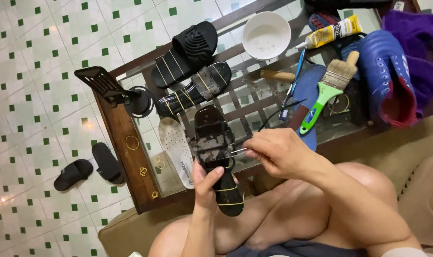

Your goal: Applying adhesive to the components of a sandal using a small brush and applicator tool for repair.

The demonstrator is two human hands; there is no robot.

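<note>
While a black sandal (216, 157) is gripped from below by the left hand (204, 183) above the knees, a thin metal tool (239, 151) is pinched in the right hand (278, 152) against its strap (tip blurred). Beyond, a white insole (176, 150) lies on the glass-topped table (123, 138).

One head-worn camera looks steeply down, close above the hands (245, 162), with the surface (126, 128) just beyond them.
</note>
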